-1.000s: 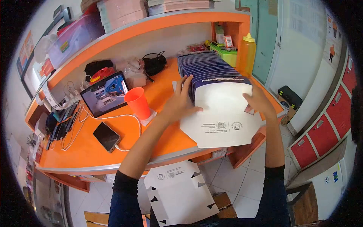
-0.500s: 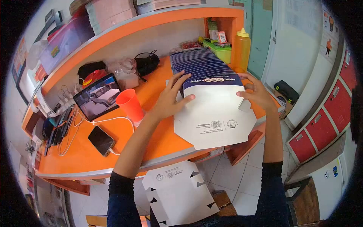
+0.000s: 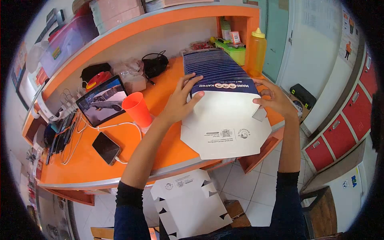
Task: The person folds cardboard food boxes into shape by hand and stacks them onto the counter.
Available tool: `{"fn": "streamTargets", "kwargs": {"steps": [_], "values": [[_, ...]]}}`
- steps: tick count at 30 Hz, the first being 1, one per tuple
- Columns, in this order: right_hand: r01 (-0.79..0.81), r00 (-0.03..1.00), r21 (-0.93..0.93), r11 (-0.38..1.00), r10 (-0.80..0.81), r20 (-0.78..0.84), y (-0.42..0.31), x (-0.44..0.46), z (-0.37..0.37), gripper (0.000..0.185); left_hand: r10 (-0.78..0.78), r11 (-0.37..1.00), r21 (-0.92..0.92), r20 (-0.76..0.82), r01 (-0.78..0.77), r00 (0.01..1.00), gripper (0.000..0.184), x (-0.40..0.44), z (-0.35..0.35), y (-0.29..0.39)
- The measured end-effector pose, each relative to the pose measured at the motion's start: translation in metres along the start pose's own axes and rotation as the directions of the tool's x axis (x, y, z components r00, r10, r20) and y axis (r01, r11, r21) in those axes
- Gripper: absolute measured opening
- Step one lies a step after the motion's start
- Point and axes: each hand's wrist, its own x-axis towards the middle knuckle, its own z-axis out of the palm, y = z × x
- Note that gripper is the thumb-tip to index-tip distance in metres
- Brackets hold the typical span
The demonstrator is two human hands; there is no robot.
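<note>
A partly folded cardboard food box, white inside with a dark blue printed panel, lies at the desk's front edge, its wide flap toward me. Behind it, a row of nested blue boxes runs back along the desk. My left hand grips the left side, thumb at the white inner wall and fingers over the blue edge. At the right side, my right hand pinches the edge with curled fingers, close to a small folded side tab. Another flat white box blank rests below, near my lap.
On the orange desk stand a red cup, a tablet and a phone with a charging cable. A yellow squeeze bottle and a green container are at the back right. Red lockers line the right.
The front box's wide flap has shifted slightly down and left, and its right side tab is more exposed. My right hand's fingers have curled closer together. My left hand has barely moved.
</note>
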Motion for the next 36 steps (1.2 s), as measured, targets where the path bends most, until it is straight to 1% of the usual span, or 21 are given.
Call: {"fn": "streamTargets", "kwargs": {"steps": [1, 4, 5, 8, 10, 13, 16, 19, 21, 22, 24, 25, 27, 28, 29, 30, 31, 34, 36], "values": [[-0.012, 1.0, 0.002, 1.0, 0.012, -0.001, -0.002, -0.002, 0.002, 0.063, 0.006, 1.0, -0.011, -0.003, -0.006, 1.0, 0.05, 0.0, 0.0, -0.002], [-0.187, 0.982, -0.01, 0.982, 0.187, 0.01, -0.008, -0.001, 0.003, 0.056, 0.051, 0.999, -0.005, -0.008, -0.051, 0.999, 0.049, 0.001, -0.001, -0.005], [-0.19, 0.982, -0.026, 0.981, 0.19, 0.002, -0.009, -0.001, 0.004, 0.054, 0.071, 0.997, 0.005, -0.01, -0.071, 0.997, 0.049, 0.002, -0.001, -0.005], [-0.189, 0.982, -0.08, 0.979, 0.187, -0.028, -0.007, 0.004, 0.009, 0.05, 0.05, 0.998, -0.045, -0.007, -0.05, 0.999, 0.047, 0.002, 0.0, -0.009], [-0.182, 0.983, -0.127, 0.975, 0.175, -0.059, -0.005, 0.007, 0.011, 0.048, 0.049, 0.998, -0.04, -0.004, -0.049, 0.999, 0.048, 0.003, -0.002, -0.01], [-0.277, 0.959, -0.088, 0.957, 0.271, -0.079, -0.013, 0.011, 0.012, 0.042, 0.059, 0.998, -0.028, -0.013, -0.059, 0.998, 0.049, 0.003, -0.003, -0.007], [-0.268, 0.962, -0.05, 0.962, 0.264, -0.075, -0.006, 0.018, 0.018, 0.034, 0.061, 0.998, -0.003, -0.017, -0.061, 0.998, 0.049, 0.003, -0.005, -0.005], [-0.185, 0.969, 0.042, 0.982, 0.19, -0.157, 0.018, 0.03, 0.021, 0.031, 0.057, 0.998, 0.015, -0.026, -0.057, 0.998, 0.049, 0.003, -0.004, -0.006], [-0.251, 0.94, -0.02, 0.968, 0.239, -0.245, 0.026, 0.033, 0.024, 0.033, 0.049, 0.998, 0.029, -0.035, -0.048, 0.998, 0.048, 0.003, -0.004, -0.006], [-0.283, 0.922, -0.05, 0.958, 0.257, -0.29, 0.028, 0.035, 0.025, 0.034, 0.05, 0.999, 0.021, -0.039, -0.05, 0.998, 0.052, 0.004, -0.002, -0.009], [-0.176, 0.923, -0.25, 0.952, 0.071, -0.379, 0.05, 0.037, 0.029, 0.034, 0.052, 0.999, 0.006, -0.047, -0.052, 0.998, 0.063, 0.005, 0.002, -0.016], [-0.127, 0.912, -0.351, 0.928, -0.03, -0.409, 0.05, 0.035, 0.03, 0.035, 0.015, 0.999, 0.042, -0.064, -0.012, 0.998, 0.075, 0.0, 0.004, -0.013], [-0.098, 0.956, -0.272, 0.957, 0.014, -0.294, 0.05, 0.013, 0.036, 0.032, -0.054, 0.992, 0.111, -0.111, 0.066, 0.992, 0.101, -0.018, 0.011, -0.005], [-0.087, 0.972, -0.23, 0.969, 0.032, -0.231, 0.049, 0.006, 0.037, 0.032, -0.119, 0.988, 0.098, -0.012, 0.12, 0.993, 0.111, -0.024, 0.014, -0.014], [-0.094, 0.973, -0.248, 0.964, 0.037, -0.227, 0.052, 0.007, 0.037, 0.031, -0.186, 0.98, 0.09, 0.094, 0.178, 0.978, 0.123, -0.032, 0.018, -0.029], [-0.107, 0.974, -0.263, 0.959, 0.048, -0.221, 0.057, 0.005, 0.039, 0.031, -0.253, 0.967, 0.088, 0.204, 0.24, 0.946, 0.135, -0.036, 0.017, -0.028], [-0.12, 0.975, -0.28, 0.952, 0.06, -0.215, 0.061, 0.003, 0.039, 0.032, -0.184, 0.982, 0.08, 0.277, 0.169, 0.943, 0.142, -0.032, 0.017, -0.028], [-0.107, 0.983, 0.064, 0.992, 0.115, -0.141, 0.057, -0.005, 0.033, 0.035, -0.315, 0.947, 0.181, 0.37, 0.264, 0.874, 0.14, -0.032, 0.008, -0.018], [-0.118, 0.981, 0.11, 0.987, 0.132, -0.139, 0.062, -0.004, 0.037, 0.036, -0.303, 0.951, 0.178, 0.388, 0.252, 0.87, 0.138, -0.032, 0.006, -0.02]]}}
